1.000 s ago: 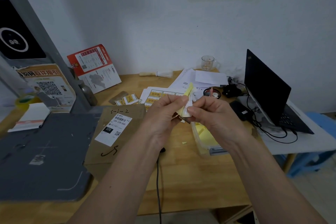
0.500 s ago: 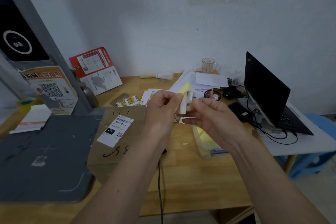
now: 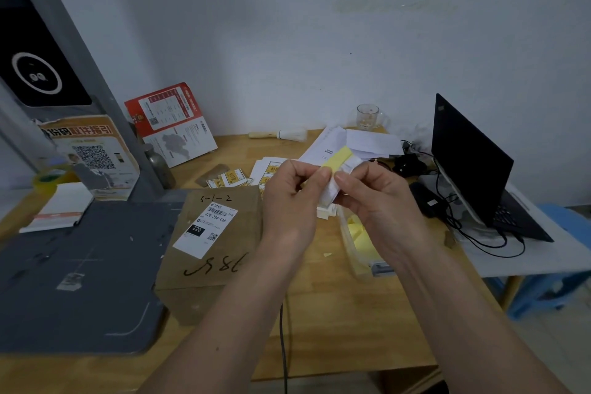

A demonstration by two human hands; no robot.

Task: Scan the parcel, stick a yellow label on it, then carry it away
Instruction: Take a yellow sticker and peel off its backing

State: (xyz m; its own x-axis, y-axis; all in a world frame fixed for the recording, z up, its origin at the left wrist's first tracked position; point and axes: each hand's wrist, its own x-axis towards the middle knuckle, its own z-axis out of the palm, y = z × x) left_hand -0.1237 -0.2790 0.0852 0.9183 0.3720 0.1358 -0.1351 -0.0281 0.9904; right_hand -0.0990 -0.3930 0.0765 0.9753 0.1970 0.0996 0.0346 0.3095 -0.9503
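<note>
A brown cardboard parcel (image 3: 211, 253) lies on the wooden table, half on the grey scanner mat, with a white shipping label (image 3: 206, 227) and black handwriting on top. Above the table to the parcel's right, my left hand (image 3: 292, 198) pinches a yellow label (image 3: 337, 158) at one end. My right hand (image 3: 374, 195) pinches its white backing paper (image 3: 331, 193), which curls down away from the yellow strip. Both hands are raised and touch neither the parcel nor the table.
The grey scanner mat (image 3: 73, 272) and its slanted post (image 3: 80, 41) fill the left. Yellow label sheets (image 3: 230, 177), papers, a clear tray of yellow labels (image 3: 358, 240) and a glass cup (image 3: 367, 117) lie behind and under my hands. An open laptop (image 3: 473, 169) with cables stands right.
My hands rose slightly and drew apart, and the white backing has peeled further from the yellow label. The parcel has not moved on the table.
</note>
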